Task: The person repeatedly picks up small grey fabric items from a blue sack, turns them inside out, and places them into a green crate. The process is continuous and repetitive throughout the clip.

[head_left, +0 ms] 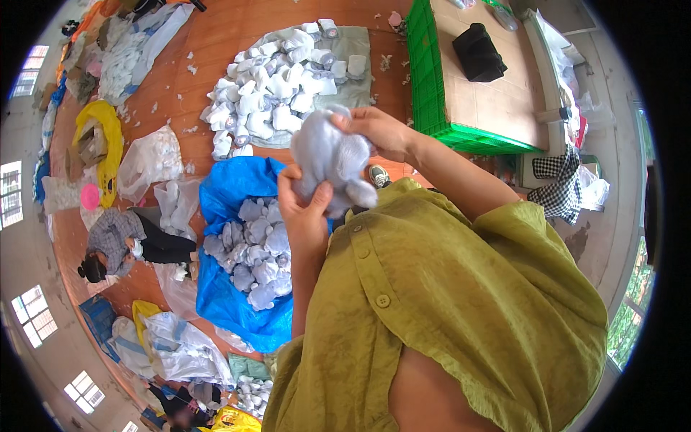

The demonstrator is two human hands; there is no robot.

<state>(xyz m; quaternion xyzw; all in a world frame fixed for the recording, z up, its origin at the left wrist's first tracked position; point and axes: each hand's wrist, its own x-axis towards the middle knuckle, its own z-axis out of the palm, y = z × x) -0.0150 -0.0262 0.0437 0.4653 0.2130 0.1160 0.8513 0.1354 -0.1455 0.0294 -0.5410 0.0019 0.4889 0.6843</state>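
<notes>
A grey plush toy (322, 150) with rounded limbs is held up in front of my body between both hands. My left hand (308, 205) grips its lower left side, thumb on the near face. Higher up on the right, my right hand (376, 132) pinches its upper edge. Below and left of the toy, an open blue bag (224, 186) holds many similar grey plush pieces (252, 248). Beyond my hands, a heap of white and grey plush pieces (284, 83) lies on a grey-green cloth (358, 93) on the floor.
At the right stands a green plastic crate (432, 79) topped with cardboard (461, 104) and a black bag (479, 53). A checked cloth (560, 183) hangs nearby. A co-worker (119, 241) sits at the left among plastic bags (151, 164). Fluff scraps dot the orange floor (216, 29).
</notes>
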